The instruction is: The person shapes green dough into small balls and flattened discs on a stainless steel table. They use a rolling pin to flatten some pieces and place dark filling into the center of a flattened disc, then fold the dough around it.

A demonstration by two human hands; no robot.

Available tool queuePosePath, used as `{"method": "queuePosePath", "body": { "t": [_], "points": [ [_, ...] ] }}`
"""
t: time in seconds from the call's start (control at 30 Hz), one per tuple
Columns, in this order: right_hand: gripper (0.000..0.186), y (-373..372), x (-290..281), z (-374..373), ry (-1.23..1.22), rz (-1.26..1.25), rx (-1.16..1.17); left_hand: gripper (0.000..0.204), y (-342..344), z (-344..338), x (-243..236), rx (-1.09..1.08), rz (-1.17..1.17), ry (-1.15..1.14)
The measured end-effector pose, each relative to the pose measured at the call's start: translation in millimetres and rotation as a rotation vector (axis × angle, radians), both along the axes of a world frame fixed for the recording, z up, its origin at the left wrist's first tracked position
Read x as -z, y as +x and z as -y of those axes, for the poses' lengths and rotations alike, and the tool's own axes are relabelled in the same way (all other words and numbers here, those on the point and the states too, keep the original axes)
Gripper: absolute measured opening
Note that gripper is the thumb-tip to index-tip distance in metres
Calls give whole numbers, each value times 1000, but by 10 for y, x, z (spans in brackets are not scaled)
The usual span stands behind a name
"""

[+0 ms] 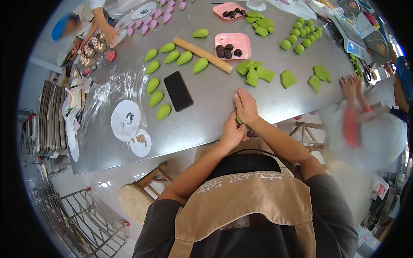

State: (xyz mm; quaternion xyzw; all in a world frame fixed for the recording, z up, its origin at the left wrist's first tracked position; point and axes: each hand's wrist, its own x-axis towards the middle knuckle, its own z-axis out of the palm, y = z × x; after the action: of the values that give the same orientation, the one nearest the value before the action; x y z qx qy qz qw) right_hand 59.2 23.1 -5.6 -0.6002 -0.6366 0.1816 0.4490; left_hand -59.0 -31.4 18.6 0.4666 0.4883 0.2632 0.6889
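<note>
Just over the table's near edge my hands meet around a piece of green dough (238,120), of which only a sliver shows. My left hand (232,134) is closed about it from below. My right hand (246,106) curls against its other side, fingers pressed together. Beyond them lie flat green dough pieces (288,79) and a pink tray (232,39) with dark filling balls (229,52). A wooden rolling pin (203,54) lies at an angle among several smooth green pointed ovals (155,98). Beside these rests a black phone (178,91).
Round green balls (299,49) sit far right near a scale (353,47). A co-worker's hands (350,86) rest on the right edge; another person's hand (110,36) reaches in far left, near pink-purple pieces (149,20). Paper discs (125,120) lie left; a stool (135,202) stands below.
</note>
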Motion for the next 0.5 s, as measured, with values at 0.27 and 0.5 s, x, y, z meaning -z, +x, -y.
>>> {"method": "queuePosePath", "body": {
  "t": [0.27,0.5],
  "points": [
    [18,-59,-119,280,-252,-282,13,50,-54,-27,307,175,-215,369],
    [22,31,64,-152,-166,-289,40,46,155,-92,-110,-163,188,-186]
  ]
}}
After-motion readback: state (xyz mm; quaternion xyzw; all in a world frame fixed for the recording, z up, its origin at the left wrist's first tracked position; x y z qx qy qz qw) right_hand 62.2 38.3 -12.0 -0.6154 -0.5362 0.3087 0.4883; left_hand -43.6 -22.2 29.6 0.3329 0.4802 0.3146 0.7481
